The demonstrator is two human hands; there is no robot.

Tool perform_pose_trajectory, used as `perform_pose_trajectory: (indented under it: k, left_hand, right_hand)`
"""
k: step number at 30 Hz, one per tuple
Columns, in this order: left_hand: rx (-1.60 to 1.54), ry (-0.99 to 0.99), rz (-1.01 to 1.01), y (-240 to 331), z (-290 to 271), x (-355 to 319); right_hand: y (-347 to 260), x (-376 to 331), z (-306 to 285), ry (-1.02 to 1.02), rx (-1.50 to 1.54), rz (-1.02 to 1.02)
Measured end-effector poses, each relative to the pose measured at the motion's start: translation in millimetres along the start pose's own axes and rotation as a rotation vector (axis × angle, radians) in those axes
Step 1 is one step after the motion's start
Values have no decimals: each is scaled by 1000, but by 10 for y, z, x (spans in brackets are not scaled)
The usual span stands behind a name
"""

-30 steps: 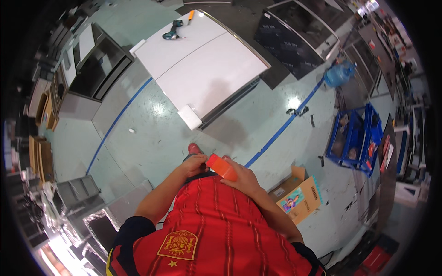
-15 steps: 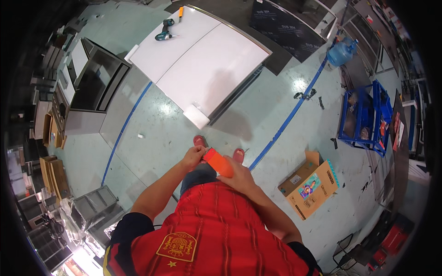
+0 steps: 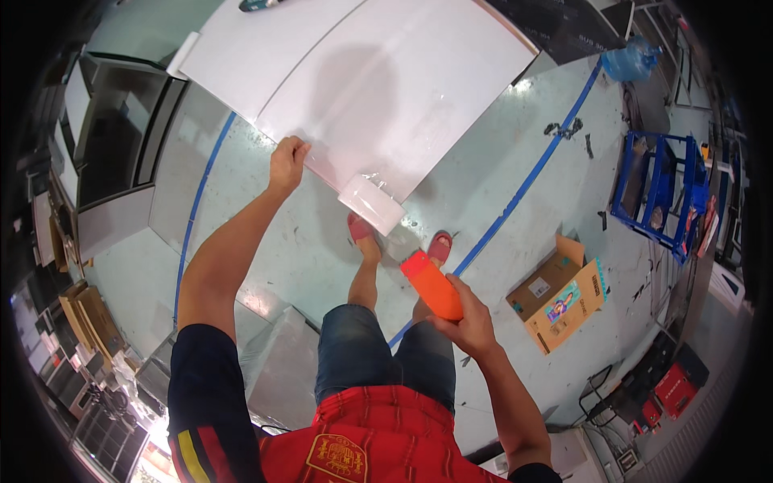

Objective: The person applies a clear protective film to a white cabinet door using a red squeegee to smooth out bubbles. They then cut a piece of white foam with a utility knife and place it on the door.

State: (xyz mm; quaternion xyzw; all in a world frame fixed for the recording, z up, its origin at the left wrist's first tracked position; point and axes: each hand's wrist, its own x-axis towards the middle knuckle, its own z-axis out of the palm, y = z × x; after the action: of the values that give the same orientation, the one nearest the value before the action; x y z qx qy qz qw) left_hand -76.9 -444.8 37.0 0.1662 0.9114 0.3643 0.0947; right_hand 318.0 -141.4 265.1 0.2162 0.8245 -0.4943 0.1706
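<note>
My left hand (image 3: 287, 165) is closed, with its fingers curled at the front-left edge of a large white panel (image 3: 451, 88). Whatever those fingers pinch, if anything, is hidden. In my right hand (image 3: 475, 324) is an orange hand-held tool (image 3: 435, 288) with a red end and a jagged-looking tip; it is held over the floor, clear of the panel. A white corner block (image 3: 370, 203), with shiny clear film on it, covers the panel's near corner, between my two hands. Another white block (image 3: 183, 56) sits on the panel's left corner.
A partly cropped teal and black power tool (image 3: 259, 4) lies on the panel's far part. To the right are an open cardboard box (image 3: 555, 310), a blue rack (image 3: 656, 189) and a water jug (image 3: 632, 60). Dark-fronted cabinets (image 3: 121, 129) stand left. Blue tape (image 3: 523, 187) marks the floor.
My left hand has left the red end of the orange tool and reached forward to the panel's edge. My right hand has moved right with the tool. The panel now appears closer.
</note>
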Motion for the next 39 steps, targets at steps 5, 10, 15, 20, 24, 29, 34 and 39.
perform_pose_trajectory:
  k: [5, 10, 15, 20, 24, 29, 34, 39]
  left_hand:
    - [141, 153, 36, -159, 234, 109]
    - [377, 295, 105, -161, 284, 75]
    - [460, 387, 54, 70, 367, -49]
    - [633, 11, 158, 202, 820, -150]
    - [670, 78, 204, 93, 921, -110]
    - [675, 66, 229, -9, 846, -69]
    - [629, 80, 136, 27, 774, -119]
    - [-145, 288, -510, 364, 654, -841]
  right_hand:
    - [118, 415, 295, 27, -45, 42]
    - [276, 625, 342, 6, -23, 44]
    - [433, 710, 342, 25, 14, -10]
    - [638, 785, 372, -44, 54, 39]
    - [1010, 653, 387, -60, 73, 30]
    - [1797, 26, 47, -30, 13, -17]
    - [2438, -162, 126, -80, -173, 108]
    - [2682, 906, 983, -25, -148, 53]
